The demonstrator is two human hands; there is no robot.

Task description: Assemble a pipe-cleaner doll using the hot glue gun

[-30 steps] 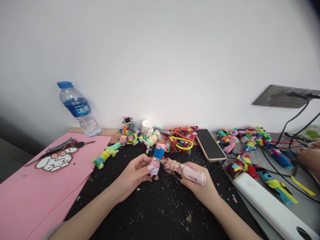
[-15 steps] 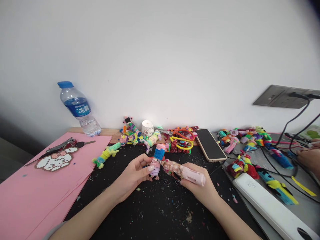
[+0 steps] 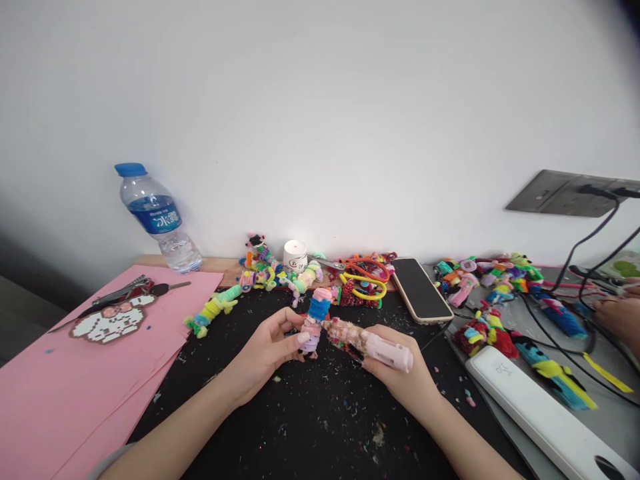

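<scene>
My left hand (image 3: 279,341) pinches a small pipe-cleaner figure (image 3: 311,332) between thumb and fingers. The figure stands roughly upright, with a pink top, a blue band and a pink-and-lilac lower part. My right hand (image 3: 400,373) is wrapped round a pale pink hot glue gun (image 3: 383,348), its front half crusted with coloured fuzz. The gun's nozzle points left and is close against the figure's side; whether it touches, I cannot tell. Both hands are just above a black mat (image 3: 300,427) strewn with lint and scraps.
Several pipe-cleaner figures (image 3: 215,308) lie along the wall, beside a paper cup (image 3: 295,256) and orange-handled scissors (image 3: 367,267). A phone (image 3: 423,290), a white power bank (image 3: 545,413) and cables are on the right, near another person's hand (image 3: 620,317). Pink paper (image 3: 90,393) and a bottle (image 3: 157,220) are left.
The glue gun in my right hand has shifted very slightly to the right. My left hand and the figure stay almost in place.
</scene>
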